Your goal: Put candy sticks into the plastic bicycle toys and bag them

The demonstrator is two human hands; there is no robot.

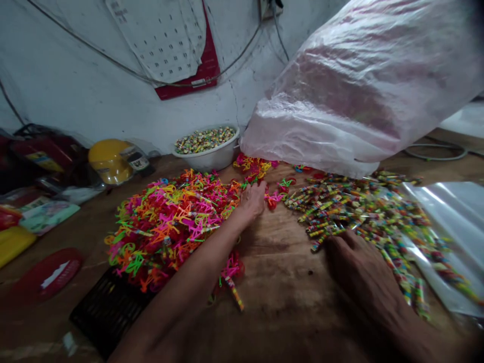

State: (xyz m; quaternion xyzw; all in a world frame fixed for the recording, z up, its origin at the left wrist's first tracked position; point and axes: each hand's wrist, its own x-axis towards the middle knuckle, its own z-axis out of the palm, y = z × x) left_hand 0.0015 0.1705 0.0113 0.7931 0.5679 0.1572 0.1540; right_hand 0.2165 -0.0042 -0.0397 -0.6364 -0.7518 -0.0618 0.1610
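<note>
My left hand (253,200) reaches to the right edge of a big heap of neon plastic pieces (170,217). Its fingers are bent down among small pink and green pieces, and their tips are hidden. My right hand (357,264) rests at the near left edge of a pile of striped, wrapped candy sticks (351,201), fingers curled toward them; what they may hold is hidden. One striped stick (234,293) lies on the wooden table (280,282) between my two arms.
A white bowl (215,155) of small wrapped pieces stands by the wall. A large plastic bag (321,111) bulges over the back right. Clear plastic sheets (457,206) lie right. A black crate (109,307), red lid (56,275) and yellow helmet-like object (109,160) are left.
</note>
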